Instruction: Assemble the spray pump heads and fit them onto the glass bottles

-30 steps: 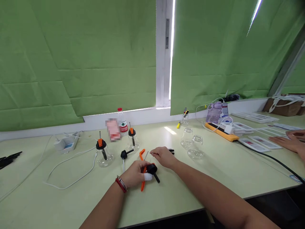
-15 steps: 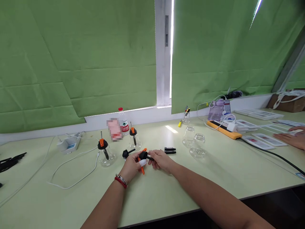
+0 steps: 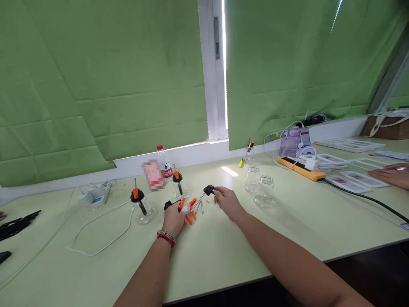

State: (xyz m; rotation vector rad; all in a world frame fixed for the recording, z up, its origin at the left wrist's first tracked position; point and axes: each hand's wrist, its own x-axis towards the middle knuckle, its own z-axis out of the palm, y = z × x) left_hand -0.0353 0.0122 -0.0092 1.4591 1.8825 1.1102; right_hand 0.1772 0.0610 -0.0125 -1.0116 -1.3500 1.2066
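Note:
My right hand [image 3: 229, 204] pinches the thin black stem of a black cap [image 3: 208, 189] above the table. A metal rod [image 3: 198, 201] slants from this cap down to my left hand [image 3: 174, 218], whose fingers close at its lower end; a white wrap covers the thumb. Orange levers [image 3: 193, 201] lie around those fingertips. Loose thin metal rods [image 3: 202, 207] and tiny metal nuts [image 3: 207, 201] rest between the hands. Another black cap [image 3: 168, 205] sits just behind my left hand. Two clear glass bottles [image 3: 145, 216] with black-and-orange pump tops stand to the left.
Two open glass bottles [image 3: 265, 198] stand right of my right hand. Behind are a small jar with screwdrivers [image 3: 249, 155] and a water bottle [image 3: 164, 164]. An orange power strip [image 3: 302, 169] and white cable [image 3: 91, 254] lie on the table. Another person's hand [image 3: 391, 175] is far right.
My right hand has moved up and right with the black cap, whose metal rod now shows. My left hand has shifted slightly. Loose rods and nuts between the hands have come into view.

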